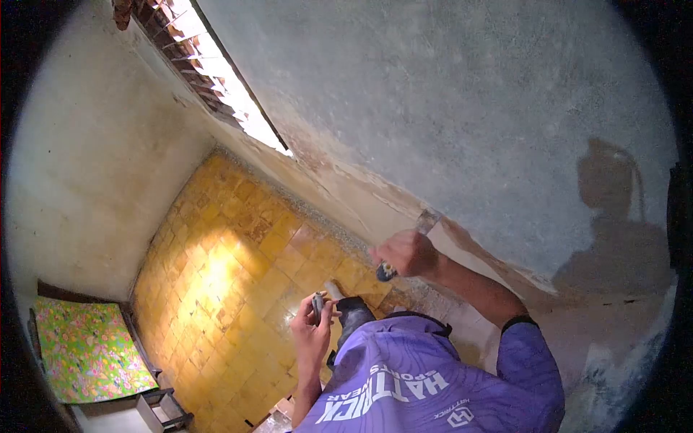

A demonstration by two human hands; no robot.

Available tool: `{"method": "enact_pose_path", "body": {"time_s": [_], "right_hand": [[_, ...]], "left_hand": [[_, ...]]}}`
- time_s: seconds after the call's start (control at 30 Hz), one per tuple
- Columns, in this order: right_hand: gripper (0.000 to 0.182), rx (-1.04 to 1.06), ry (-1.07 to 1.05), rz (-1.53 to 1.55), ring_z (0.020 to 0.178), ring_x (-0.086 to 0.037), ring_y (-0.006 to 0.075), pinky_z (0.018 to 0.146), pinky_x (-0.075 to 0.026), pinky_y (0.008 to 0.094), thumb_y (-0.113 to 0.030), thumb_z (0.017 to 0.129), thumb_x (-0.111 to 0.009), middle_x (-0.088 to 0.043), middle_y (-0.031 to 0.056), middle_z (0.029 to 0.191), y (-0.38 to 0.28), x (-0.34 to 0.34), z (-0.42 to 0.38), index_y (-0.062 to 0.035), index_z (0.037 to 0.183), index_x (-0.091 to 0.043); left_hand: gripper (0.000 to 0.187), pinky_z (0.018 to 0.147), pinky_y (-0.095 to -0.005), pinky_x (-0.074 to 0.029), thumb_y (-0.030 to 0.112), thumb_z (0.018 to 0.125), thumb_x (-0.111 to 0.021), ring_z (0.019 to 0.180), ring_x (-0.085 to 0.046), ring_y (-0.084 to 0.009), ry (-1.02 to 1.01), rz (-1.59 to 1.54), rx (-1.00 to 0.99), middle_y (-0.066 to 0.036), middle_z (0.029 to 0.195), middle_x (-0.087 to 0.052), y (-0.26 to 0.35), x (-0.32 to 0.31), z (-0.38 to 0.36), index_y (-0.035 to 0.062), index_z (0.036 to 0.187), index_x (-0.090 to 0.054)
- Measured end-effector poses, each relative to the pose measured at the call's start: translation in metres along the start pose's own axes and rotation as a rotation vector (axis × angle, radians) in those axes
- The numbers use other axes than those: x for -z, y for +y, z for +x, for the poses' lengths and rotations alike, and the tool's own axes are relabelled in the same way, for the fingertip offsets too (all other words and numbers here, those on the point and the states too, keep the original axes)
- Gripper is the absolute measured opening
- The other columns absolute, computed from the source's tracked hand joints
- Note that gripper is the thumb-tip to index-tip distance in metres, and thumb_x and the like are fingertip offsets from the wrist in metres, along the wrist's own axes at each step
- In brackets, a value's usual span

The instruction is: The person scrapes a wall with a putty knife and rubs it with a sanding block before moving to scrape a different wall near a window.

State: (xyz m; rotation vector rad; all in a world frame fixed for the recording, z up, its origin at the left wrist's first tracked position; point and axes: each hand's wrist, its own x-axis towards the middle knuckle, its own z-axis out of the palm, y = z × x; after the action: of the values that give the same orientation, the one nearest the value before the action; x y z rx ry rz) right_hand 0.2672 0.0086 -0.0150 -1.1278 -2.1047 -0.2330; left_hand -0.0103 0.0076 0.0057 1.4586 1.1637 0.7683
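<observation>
My right hand (410,252) is closed around the dark handle of a scraper (387,271), whose end has a pale and yellow mark. The scraper's flat blade (427,219) reaches past the fist to the wall, at the peeling border between the blue-grey paint (462,108) and the paler lower part. Lower and to the left, my left hand (310,330) grips a small, dark grey object (317,306) between thumb and fingers. What kind of object it is cannot be made out. My left hand is away from the wall, above the floor.
Yellow tiles cover the floor (238,317), with a bright sunlit patch. A bright barred opening (224,79) is in the wall at upper left. At lower left stands furniture with a green floral cover (90,350), beside an open box-like compartment (162,411).
</observation>
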Motion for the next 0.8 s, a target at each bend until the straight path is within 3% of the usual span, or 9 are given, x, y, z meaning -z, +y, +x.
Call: {"method": "enact_pose_path", "body": {"time_s": [0.07,0.17,0.2,0.3,0.43,0.5,0.57,0.6,0.8], "right_hand": [[0.013,0.070,-0.045,0.090,0.051,-0.060,0.0210,0.047,-0.048,0.0347,-0.021,0.074,-0.067,-0.059,0.0021,0.064,-0.022,0.018,0.014,-0.0121,0.083,-0.064],[0.013,-0.088,0.066,0.039,0.052,-0.059,0.0209,0.048,-0.047,0.0341,-0.020,0.073,-0.067,-0.057,0.0024,0.062,0.007,0.021,0.008,-0.0116,0.083,-0.063],[0.015,-0.136,-0.023,-0.025,0.055,-0.060,0.0203,0.049,-0.047,0.0335,-0.022,0.073,-0.068,-0.057,0.0031,0.062,0.004,0.021,0.007,-0.0106,0.083,-0.064],[0.025,0.057,0.080,0.072,0.044,-0.054,0.0198,0.039,-0.039,0.0342,-0.012,0.074,-0.070,-0.046,0.0030,0.051,-0.016,0.017,0.019,-0.0112,0.061,-0.049],[0.019,-0.050,0.097,0.112,0.046,-0.055,0.0200,0.041,-0.041,0.0348,-0.013,0.077,-0.069,-0.052,0.0041,0.056,0.010,0.011,0.007,-0.0120,0.065,-0.055],[0.007,-0.058,0.036,0.040,0.052,-0.059,0.0193,0.045,-0.045,0.0344,-0.017,0.077,-0.067,-0.059,0.0032,0.064,0.006,0.012,0.006,-0.0130,0.075,-0.062],[0.015,0.001,-0.036,0.074,0.059,-0.063,0.0188,0.050,-0.049,0.0337,-0.021,0.075,-0.064,-0.065,0.0028,0.072,-0.011,-0.001,-0.001,-0.0139,0.088,-0.066],[0.013,0.073,-0.020,0.149,0.050,-0.057,0.0188,0.044,-0.043,0.0335,-0.019,0.078,-0.069,-0.058,0.0011,0.060,-0.022,0.008,0.011,-0.0132,0.071,-0.061],[0.013,-0.063,0.024,0.055,0.049,-0.057,0.0195,0.043,-0.044,0.0336,-0.017,0.078,-0.068,-0.056,0.0029,0.059,0.001,0.015,0.012,-0.0124,0.070,-0.059]], "left_hand": [[0.023,0.060,-0.0251,-0.051,0.012,0.093,-0.058,0.075,-0.069,-0.0193,0.002,0.009,-0.020,-0.012,0.095,-0.069,0.001,0.000,0.003,0.0002,0.113,-0.054],[0.023,0.060,-0.0251,-0.051,0.011,0.093,-0.058,0.075,-0.069,-0.0194,0.026,-0.004,0.002,-0.012,0.095,-0.069,-0.003,0.001,0.003,0.0001,0.113,-0.054],[0.024,0.059,-0.0252,-0.051,0.011,0.093,-0.058,0.075,-0.069,-0.0194,0.021,0.004,0.002,-0.012,0.095,-0.069,-0.003,0.000,0.003,0.0000,0.113,-0.054],[0.024,0.059,-0.0253,-0.051,0.011,0.093,-0.058,0.076,-0.069,-0.0194,0.015,0.020,0.007,-0.012,0.095,-0.069,-0.005,0.000,0.002,-0.0001,0.114,-0.054],[0.025,0.059,-0.0255,-0.051,0.011,0.092,-0.059,0.076,-0.069,-0.0195,0.030,0.007,0.006,-0.012,0.095,-0.069,-0.010,-0.002,0.003,-0.0002,0.114,-0.054],[0.025,0.059,-0.0255,-0.051,0.011,0.092,-0.059,0.076,-0.069,-0.0195,0.036,0.001,0.002,-0.012,0.095,-0.069,-0.010,-0.005,0.002,-0.0001,0.114,-0.054],[0.024,0.058,-0.0253,-0.051,0.010,0.092,-0.059,0.075,-0.069,-0.0193,0.029,0.004,-0.007,-0.012,0.095,-0.069,-0.007,-0.006,0.002,-0.0001,0.114,-0.055],[0.024,0.058,-0.0252,-0.051,0.010,0.092,-0.059,0.075,-0.069,-0.0193,0.027,0.007,-0.013,-0.012,0.095,-0.069,-0.006,-0.007,0.006,-0.0001,0.114,-0.055],[0.024,0.058,-0.0251,-0.052,0.008,0.092,-0.058,0.076,-0.069,-0.0195,0.009,-0.024,-0.037,-0.012,0.096,-0.069,-0.013,-0.005,0.002,-0.0002,0.114,-0.054]]}}
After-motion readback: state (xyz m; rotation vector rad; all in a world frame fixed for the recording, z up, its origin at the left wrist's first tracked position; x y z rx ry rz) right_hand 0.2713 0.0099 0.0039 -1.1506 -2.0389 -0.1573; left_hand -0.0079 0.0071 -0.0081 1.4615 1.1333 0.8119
